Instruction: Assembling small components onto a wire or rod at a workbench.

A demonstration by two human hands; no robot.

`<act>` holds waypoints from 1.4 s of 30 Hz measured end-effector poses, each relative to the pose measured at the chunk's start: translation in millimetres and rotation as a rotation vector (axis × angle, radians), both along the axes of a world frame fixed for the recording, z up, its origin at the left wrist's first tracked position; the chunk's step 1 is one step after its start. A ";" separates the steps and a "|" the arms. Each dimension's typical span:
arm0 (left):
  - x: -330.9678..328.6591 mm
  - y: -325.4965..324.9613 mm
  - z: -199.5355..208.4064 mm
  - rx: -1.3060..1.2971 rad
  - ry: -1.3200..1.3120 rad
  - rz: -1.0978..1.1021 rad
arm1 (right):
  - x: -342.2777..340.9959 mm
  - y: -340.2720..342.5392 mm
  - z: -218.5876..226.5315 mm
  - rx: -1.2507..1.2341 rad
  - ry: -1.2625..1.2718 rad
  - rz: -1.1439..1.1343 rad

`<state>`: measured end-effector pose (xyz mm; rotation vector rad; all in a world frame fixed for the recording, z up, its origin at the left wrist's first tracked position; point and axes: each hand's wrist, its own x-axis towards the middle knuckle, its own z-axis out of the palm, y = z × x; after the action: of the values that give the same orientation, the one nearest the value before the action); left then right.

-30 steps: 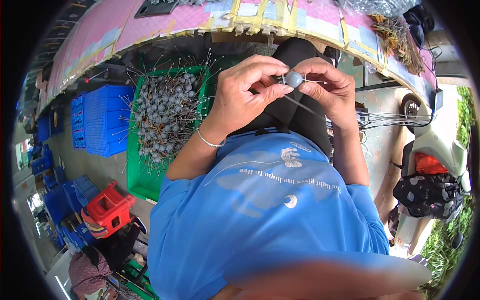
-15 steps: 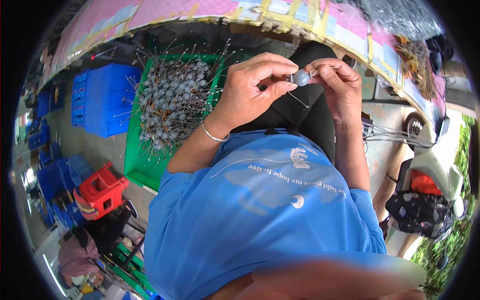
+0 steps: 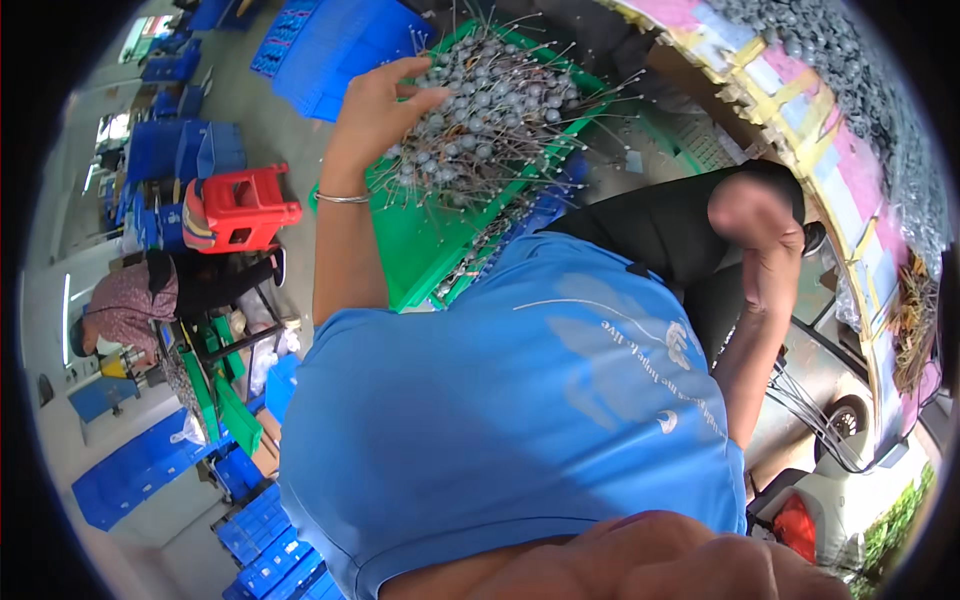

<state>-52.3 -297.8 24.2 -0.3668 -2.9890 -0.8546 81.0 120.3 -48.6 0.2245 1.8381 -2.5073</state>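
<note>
A green plastic crate point(image 3: 400, 255) at the upper left holds a heap of round grey beads point(image 3: 490, 100) on thin wire stems that stick out all around. My left hand point(image 3: 385, 105), with a bracelet on its wrist, reaches to the heap's left side. Its thumb and fingers are apart at the beads, and I see nothing held between them. My right hand point(image 3: 755, 215) is above my dark-trousered leg at the right, near the table edge. Its fingers are blurred, so whether it holds anything does not show.
Blue crates point(image 3: 350, 55) stand beyond the green one, and a red stool point(image 3: 240, 210) is at its left. A pink-and-yellow taped tabletop point(image 3: 790, 90) curves along the right, carrying more grey beads point(image 3: 840, 70). Another person point(image 3: 125, 305) is at the far left.
My hands have parted; the grey bead on wire held between them no longer shows. My left hand has moved to the heap in the crate. The view has turned left.
</note>
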 end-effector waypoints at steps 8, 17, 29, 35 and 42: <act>-32.7 202.3 -11.6 0.448 0.078 -0.472 | 12.1 1.1 -7.9 -0.101 -0.085 -0.005; -99.0 396.2 -4.2 0.165 0.481 -0.694 | 38.2 21.9 -15.2 -0.124 -0.147 -0.130; -95.8 397.0 -23.6 -0.087 0.635 -0.774 | 75.1 155.9 51.1 1.056 -0.162 -1.089; -88.2 376.0 -30.7 0.376 0.273 -0.700 | 58.3 199.4 37.3 1.419 -0.256 -1.199; -23.3 329.3 -30.3 1.016 -0.539 -0.597 | 36.6 164.4 16.5 1.470 0.063 -1.265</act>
<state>-75.6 31.5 -6.1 -1.0891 -2.2746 -2.6514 117.6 284.7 -32.1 1.6358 3.7957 -0.4506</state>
